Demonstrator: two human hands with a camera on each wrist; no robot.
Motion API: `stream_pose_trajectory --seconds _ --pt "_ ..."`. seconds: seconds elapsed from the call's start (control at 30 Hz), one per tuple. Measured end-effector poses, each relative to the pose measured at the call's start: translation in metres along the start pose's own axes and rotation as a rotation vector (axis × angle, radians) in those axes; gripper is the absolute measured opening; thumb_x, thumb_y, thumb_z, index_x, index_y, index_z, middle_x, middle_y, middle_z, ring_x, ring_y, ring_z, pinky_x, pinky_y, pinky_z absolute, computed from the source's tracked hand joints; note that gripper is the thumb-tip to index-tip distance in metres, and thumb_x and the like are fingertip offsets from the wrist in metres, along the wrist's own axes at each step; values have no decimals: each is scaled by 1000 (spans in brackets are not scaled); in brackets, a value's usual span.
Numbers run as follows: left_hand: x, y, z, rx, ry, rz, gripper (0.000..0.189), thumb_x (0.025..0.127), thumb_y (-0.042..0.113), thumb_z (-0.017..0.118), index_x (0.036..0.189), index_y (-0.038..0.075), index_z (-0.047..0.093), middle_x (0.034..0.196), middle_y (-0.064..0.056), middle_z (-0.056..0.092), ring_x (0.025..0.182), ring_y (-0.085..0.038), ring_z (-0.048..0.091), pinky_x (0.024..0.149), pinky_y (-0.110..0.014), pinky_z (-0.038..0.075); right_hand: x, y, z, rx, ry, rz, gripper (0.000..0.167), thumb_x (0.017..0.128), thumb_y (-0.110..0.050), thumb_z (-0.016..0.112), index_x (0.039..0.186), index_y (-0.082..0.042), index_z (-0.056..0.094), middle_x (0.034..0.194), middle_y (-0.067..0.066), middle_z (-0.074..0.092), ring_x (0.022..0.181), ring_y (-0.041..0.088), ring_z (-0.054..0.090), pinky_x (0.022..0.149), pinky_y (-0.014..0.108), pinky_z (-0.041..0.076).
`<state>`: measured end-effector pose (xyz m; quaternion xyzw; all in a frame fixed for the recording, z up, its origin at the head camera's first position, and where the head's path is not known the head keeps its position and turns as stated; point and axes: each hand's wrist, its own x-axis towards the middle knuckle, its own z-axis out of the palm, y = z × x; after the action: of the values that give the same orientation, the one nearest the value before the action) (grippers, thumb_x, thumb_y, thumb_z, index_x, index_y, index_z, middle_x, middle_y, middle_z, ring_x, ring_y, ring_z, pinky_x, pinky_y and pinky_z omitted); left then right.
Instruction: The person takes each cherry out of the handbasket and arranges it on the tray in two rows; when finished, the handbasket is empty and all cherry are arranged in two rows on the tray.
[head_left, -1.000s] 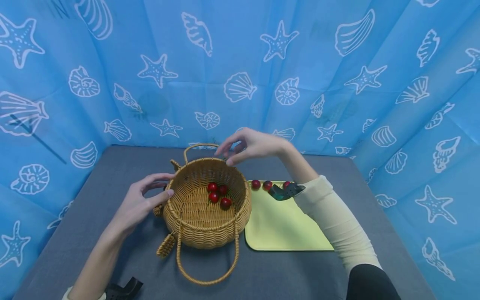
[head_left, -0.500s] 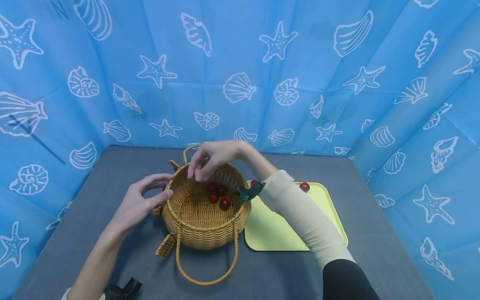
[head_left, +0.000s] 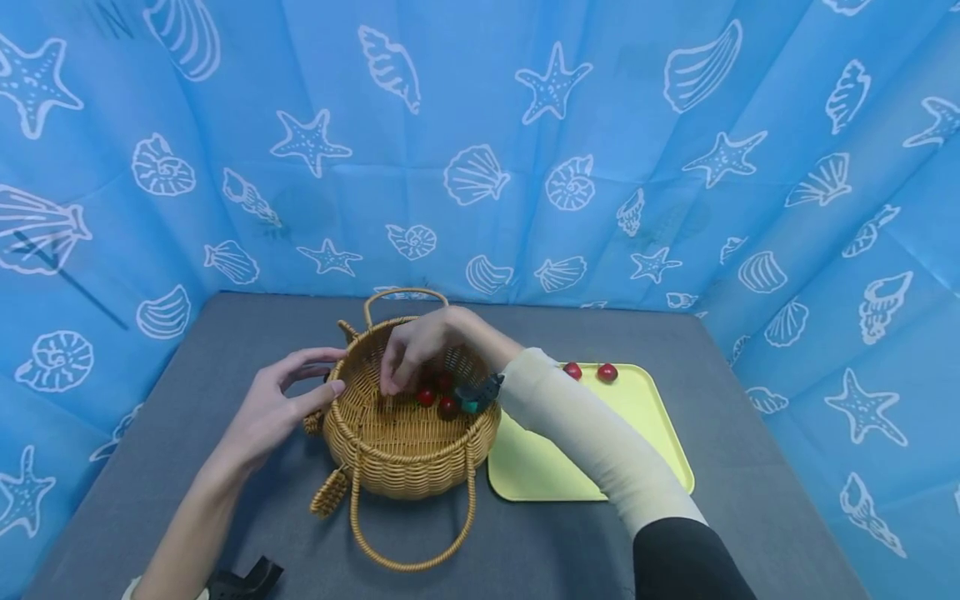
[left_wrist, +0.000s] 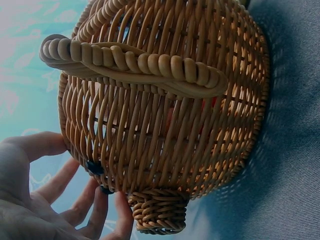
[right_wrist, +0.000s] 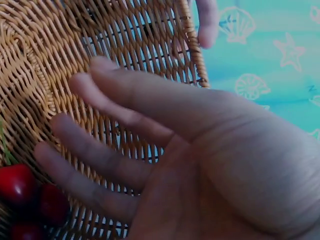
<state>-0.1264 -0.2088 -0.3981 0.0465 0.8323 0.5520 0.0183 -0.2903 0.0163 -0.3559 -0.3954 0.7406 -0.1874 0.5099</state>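
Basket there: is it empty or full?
Neither: a few cherries lie inside the basket, with bare weave showing beside them.

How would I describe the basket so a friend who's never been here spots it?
On the grey table, look just left of the pale yellow tray. There sits a round, open wicker basket, with the left hand at its rim, the right hand inside and red cherries within. Unlike the flat tray, it is deep, woven and golden-brown, with looped handles.
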Motion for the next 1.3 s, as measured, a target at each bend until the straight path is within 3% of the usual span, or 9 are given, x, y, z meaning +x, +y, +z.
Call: stream_pose_trajectory --seconds 0.07,0.2,0.43,0.57,0.77,0.93,1.03,1.17,1.3 --pt "0 0 0 1 2 1 49 103 24 76 149 16 63 158 -13 57 148 -43 47 116 -82 30 4 1 2 20 -17 52 29 108 -13 66 131 2 74 136 22 73 124 35 72 110 41 60" --pt "-1 0 0 -5 4 4 49 103 24 76 149 16 63 158 -13 58 148 -43 47 116 -81 31 13 2 7 7 -24 97 28 110 -16 64 129 -1 76 136 20 73 118 29 74 110 42 60" --pt "0 0 -1 -3 0 5 49 103 28 76 149 17 63 157 -12 58 148 -42 48 115 -80 33 20 -1 7 -2 31 15 30 110 -13 60 134 -3 75 139 19 73 125 29 72 110 43 60" --pt "0 0 -1 0 2 5 48 103 27 75 149 17 63 157 -12 59 147 -41 49 115 -79 33 16 -5 4 -22 29 11 30 110 -15 61 133 -3 75 133 19 75 112 24 74 103 44 62" --pt "0 0 0 4 5 0 48 103 25 76 149 17 63 157 -13 59 148 -42 48 116 -80 31 8 -10 1 30 -103 240 30 112 -30 63 125 -8 78 90 3 71 83 16 68 83 47 63" --pt "0 0 -1 11 9 1 49 102 26 76 149 17 63 157 -13 59 147 -42 49 116 -81 30 5 -10 3 111 -189 363 33 113 -34 61 130 -11 76 82 -1 70 77 13 73 61 35 53" --pt "0 0 -1 11 8 4 49 102 26 77 149 17 64 156 -13 59 147 -42 49 116 -81 31 7 -6 6 133 -208 346 35 113 -35 59 133 -11 75 82 -1 70 77 13 73 60 33 47" --pt "0 -1 0 5 5 4 49 102 25 77 148 17 64 157 -12 59 146 -41 49 116 -79 32 11 1 8 155 -175 257 34 114 -32 57 132 -10 76 83 0 68 79 14 71 69 36 58" --pt "0 -1 0 4 4 4 49 102 26 76 148 17 64 157 -12 59 147 -41 49 116 -79 32 16 5 8 154 -116 156 32 114 -28 57 133 -10 76 84 -1 68 83 15 69 78 39 60"
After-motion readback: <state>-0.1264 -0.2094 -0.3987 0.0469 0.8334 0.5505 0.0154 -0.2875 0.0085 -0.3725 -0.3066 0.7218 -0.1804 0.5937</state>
